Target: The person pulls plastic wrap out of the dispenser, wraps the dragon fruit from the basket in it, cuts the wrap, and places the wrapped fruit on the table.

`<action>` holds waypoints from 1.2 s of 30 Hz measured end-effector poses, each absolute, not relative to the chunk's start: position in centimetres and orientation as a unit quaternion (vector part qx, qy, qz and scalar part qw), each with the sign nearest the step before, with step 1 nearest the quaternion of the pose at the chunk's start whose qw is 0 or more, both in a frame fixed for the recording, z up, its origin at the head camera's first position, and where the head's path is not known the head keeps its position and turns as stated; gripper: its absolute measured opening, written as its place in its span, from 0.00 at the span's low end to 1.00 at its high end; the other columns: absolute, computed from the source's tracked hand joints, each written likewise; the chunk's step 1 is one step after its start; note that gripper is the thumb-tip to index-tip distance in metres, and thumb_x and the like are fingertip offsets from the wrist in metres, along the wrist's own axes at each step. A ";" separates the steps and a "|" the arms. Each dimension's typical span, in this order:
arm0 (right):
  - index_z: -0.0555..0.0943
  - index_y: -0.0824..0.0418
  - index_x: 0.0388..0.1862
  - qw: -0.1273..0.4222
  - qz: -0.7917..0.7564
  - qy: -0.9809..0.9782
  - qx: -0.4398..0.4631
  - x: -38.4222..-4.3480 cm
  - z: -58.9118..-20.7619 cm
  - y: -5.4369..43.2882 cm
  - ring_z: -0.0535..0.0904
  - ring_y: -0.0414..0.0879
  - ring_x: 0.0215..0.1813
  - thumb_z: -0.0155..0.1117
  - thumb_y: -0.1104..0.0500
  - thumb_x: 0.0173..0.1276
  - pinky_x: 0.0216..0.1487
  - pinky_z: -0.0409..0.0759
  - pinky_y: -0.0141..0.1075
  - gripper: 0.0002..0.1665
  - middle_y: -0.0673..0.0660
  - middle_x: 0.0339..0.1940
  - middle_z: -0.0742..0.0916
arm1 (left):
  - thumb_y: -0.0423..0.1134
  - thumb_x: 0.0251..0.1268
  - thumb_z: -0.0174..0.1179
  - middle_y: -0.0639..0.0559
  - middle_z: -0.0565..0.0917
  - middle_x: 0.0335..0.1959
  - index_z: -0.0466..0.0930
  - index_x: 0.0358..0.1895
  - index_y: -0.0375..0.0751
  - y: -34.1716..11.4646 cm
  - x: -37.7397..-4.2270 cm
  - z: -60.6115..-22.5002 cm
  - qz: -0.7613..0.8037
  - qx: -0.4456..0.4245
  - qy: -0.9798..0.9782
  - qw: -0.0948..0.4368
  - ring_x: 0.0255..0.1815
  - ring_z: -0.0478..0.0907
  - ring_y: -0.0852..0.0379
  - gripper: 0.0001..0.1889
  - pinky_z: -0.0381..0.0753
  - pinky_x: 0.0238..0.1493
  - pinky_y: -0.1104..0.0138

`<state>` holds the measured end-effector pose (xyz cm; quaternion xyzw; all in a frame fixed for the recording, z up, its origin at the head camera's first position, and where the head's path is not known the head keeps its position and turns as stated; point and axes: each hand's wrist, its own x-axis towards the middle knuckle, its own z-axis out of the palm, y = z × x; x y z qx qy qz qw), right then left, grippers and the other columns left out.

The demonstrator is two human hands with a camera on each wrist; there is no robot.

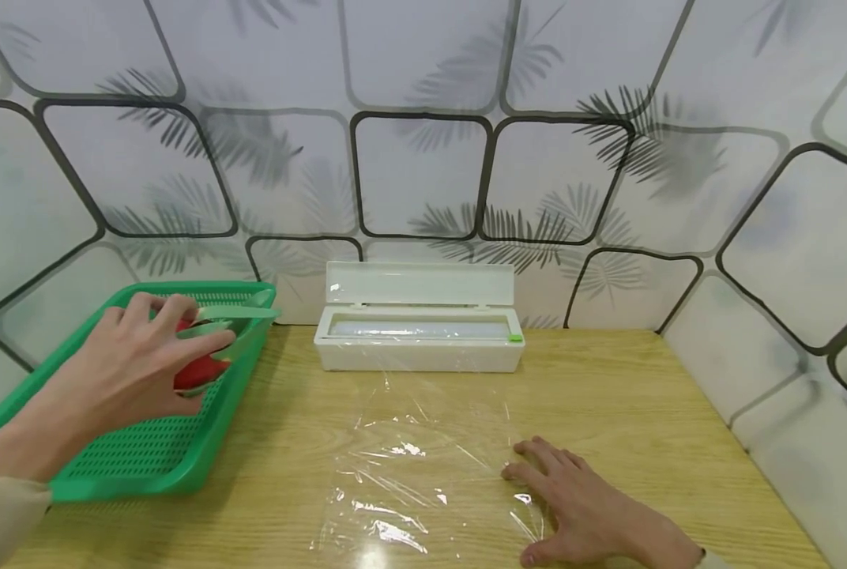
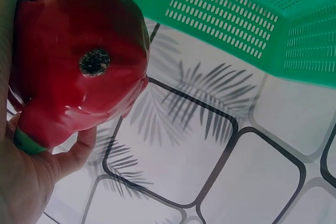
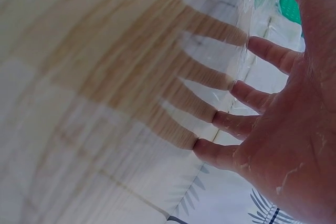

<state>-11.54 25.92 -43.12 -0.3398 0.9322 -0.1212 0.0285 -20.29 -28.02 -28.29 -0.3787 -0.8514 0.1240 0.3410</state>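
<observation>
My left hand [image 1: 135,359] grips a red dragon fruit [image 2: 79,72] with green-tipped scales, its thumb and fingers round the sides. The fruit is over the green perforated basket [image 1: 199,458] in the head view. The left wrist view shows the fruit's glossy underside and a dark, rough spot. At the right edge of a sheet of clear cling film [image 1: 409,482], my right hand [image 1: 580,502] rests with fingers spread, fingertips touching the film and tabletop. The film lies flat with wrinkles, running from a white dispenser box [image 1: 419,357].
The dispenser's lid [image 1: 419,283] stands raised at the back, with a small green slider [image 1: 515,338] at its right end. A patterned wall [image 1: 423,174] borders the wooden table [image 1: 651,411] behind and on the right. The basket takes up the table's left side.
</observation>
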 end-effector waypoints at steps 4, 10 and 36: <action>0.73 0.49 0.67 0.024 -0.127 0.931 -0.342 -11.6 -43.2 25.9 0.70 0.72 0.71 0.63 0.16 0.52 0.55 0.75 0.71 0.54 0.61 0.70 0.74 | 0.56 0.41 0.63 0.40 0.76 0.42 0.81 0.52 0.58 -27.5 -20.3 -28.3 0.120 -0.390 -0.848 0.339 0.30 0.71 0.36 0.27 0.67 0.16 0.56; 0.73 0.49 0.67 0.017 -0.123 0.931 -0.343 -11.6 -43.3 25.9 0.71 0.71 0.71 0.62 0.16 0.51 0.56 0.75 0.70 0.54 0.61 0.70 0.74 | 0.56 0.46 0.57 0.39 0.76 0.43 0.82 0.52 0.57 -26.1 -20.0 -28.2 0.115 -0.407 -0.837 0.346 0.32 0.74 0.34 0.26 0.70 0.16 0.55; 0.73 0.47 0.68 0.027 -0.128 0.931 -0.341 -11.6 -43.0 25.9 0.70 0.67 0.72 0.62 0.16 0.53 0.57 0.74 0.71 0.53 0.60 0.70 0.74 | 0.54 0.34 0.75 0.39 0.77 0.43 0.79 0.58 0.63 -21.8 -18.9 -28.9 0.095 -0.418 -0.839 0.335 0.35 0.74 0.41 0.37 0.72 0.20 0.55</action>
